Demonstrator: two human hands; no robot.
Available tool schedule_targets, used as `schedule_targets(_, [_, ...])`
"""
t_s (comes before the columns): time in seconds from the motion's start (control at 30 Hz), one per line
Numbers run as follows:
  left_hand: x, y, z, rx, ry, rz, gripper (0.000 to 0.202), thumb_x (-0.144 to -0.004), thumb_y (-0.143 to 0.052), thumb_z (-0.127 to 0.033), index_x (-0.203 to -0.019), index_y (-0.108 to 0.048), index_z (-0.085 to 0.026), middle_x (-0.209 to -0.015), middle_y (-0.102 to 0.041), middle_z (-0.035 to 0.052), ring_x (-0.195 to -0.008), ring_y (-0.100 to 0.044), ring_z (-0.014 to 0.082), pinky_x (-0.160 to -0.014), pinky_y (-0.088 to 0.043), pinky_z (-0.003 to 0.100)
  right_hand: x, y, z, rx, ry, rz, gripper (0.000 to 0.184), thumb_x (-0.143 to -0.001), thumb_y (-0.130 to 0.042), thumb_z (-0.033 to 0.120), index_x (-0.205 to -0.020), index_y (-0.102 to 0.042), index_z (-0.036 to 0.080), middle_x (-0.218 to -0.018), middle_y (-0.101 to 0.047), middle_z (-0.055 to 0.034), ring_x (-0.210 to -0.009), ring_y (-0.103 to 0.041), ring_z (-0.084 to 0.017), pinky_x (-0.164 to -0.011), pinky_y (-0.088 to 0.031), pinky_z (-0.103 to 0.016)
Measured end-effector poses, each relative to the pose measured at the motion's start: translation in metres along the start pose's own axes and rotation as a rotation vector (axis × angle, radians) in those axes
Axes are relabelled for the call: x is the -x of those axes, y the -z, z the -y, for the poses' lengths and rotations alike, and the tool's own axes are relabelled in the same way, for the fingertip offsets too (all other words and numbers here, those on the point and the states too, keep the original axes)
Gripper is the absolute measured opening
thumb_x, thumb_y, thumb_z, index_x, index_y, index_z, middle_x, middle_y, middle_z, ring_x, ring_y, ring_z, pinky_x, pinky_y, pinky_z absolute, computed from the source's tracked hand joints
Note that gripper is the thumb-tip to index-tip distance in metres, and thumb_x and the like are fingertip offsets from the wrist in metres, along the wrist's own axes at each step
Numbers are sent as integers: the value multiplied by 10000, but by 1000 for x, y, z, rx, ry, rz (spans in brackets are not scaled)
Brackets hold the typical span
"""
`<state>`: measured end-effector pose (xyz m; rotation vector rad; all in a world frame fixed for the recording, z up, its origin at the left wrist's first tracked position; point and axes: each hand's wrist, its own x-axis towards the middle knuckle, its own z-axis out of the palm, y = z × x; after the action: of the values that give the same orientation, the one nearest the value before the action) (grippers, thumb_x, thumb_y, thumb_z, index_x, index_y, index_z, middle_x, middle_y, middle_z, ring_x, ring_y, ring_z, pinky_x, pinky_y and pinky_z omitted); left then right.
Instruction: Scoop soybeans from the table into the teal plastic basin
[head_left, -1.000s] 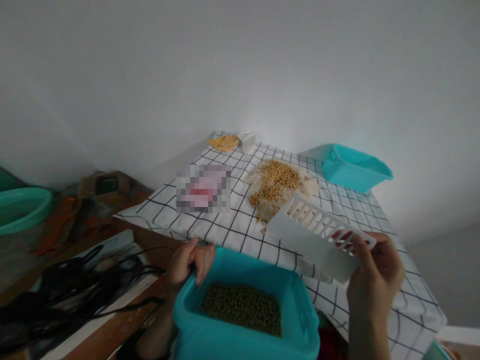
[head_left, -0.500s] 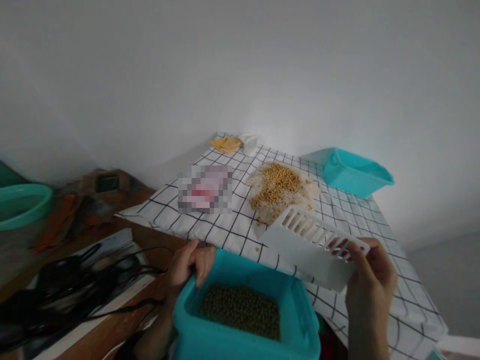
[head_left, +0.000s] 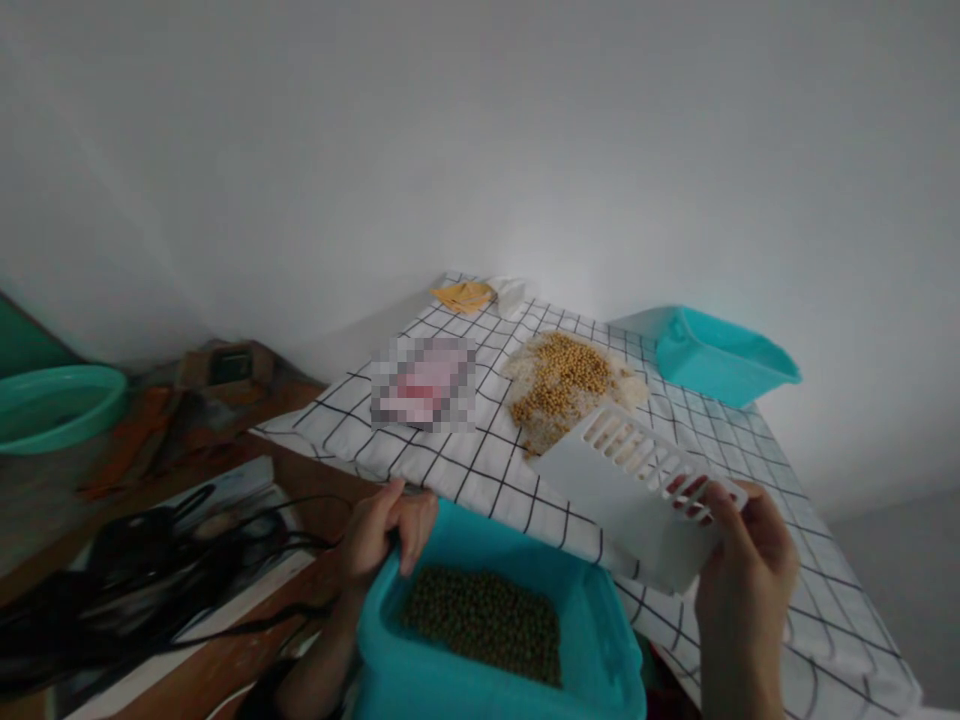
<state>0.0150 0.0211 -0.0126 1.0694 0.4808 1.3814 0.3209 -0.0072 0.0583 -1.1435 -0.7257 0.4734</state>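
My left hand (head_left: 391, 528) is closed over the far-left corner of a teal plastic bin (head_left: 504, 530), its fingers wrapped on the rim. Small dark greenish beans (head_left: 484, 622) cover the bottom of this bin. With its fingers and thumb, my right hand (head_left: 750, 550) grips the right end of a pale grey slotted plastic box (head_left: 630, 510), whose exact kind I cannot tell. The box is held tilted above the tablecloth, just past the bin's far side. Beyond it lies a pile of yellow soybeans (head_left: 562, 375) mixed with whitish grains (head_left: 536, 432), partly hidden by the box.
A second teal bin (head_left: 724, 360) stands at the back right of the checked tablecloth (head_left: 487, 460). A blurred-out pink item (head_left: 426, 382) and a folded yellow cloth (head_left: 463, 296) lie to the left. Black cables (head_left: 262, 620) and a green basin (head_left: 67, 405) are at the far left.
The view has shifted slightly, so the table and its things sit a little further right. Both hands keep their hold, and the slotted box tips slightly more steeply.
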Motion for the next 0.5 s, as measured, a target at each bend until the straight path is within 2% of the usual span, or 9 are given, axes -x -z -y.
schedule_targets(0.07, [0,-1,0,-5,3,0,703,-1035,-354,-377,-420,-650,-210,-363,-491,19,-418,-397,147,-529,-267,366,2,-5,-4,5,-3,27,220,-721,-822,324,-776,-670,175,-707,-727,-14,-590,-642,-154,-558,-456,-250])
schedule_targets(0.17, [-1,0,0,-9,17,-9,697,-1031,-370,-390,-417,-649,-213,-367,-491,17,-418,-401,149,-533,-272,366,4,-10,-8,53,94,30,212,-750,-802,327,-754,-647,182,-669,-700,1,-595,-640,-159,-569,-454,-258])
schedule_targets(0.3, [-2,3,3,5,14,-21,705,-1033,-368,-386,-406,-642,-217,-355,-494,16,-404,-395,149,-575,-297,373,1,-4,-9,85,193,-11,216,-774,-790,336,-759,-641,181,-677,-691,6,-611,-630,-154,-589,-441,-260])
schedule_targets(0.4, [-3,4,6,16,1,-17,699,-1034,-376,-379,-407,-638,-214,-345,-496,14,-393,-392,146,-563,-289,375,-2,0,-7,82,209,-20,218,-776,-790,337,-775,-646,174,-718,-703,-5,-622,-620,-147,-589,-426,-252])
schedule_targets(0.5, [-2,2,7,30,-7,-19,697,-1034,-379,-379,-405,-630,-213,-347,-495,14,-396,-392,143,-557,-287,375,3,-4,-6,68,144,27,230,-776,-796,350,-770,-646,176,-699,-692,-2,-599,-609,-144,-559,-412,-240])
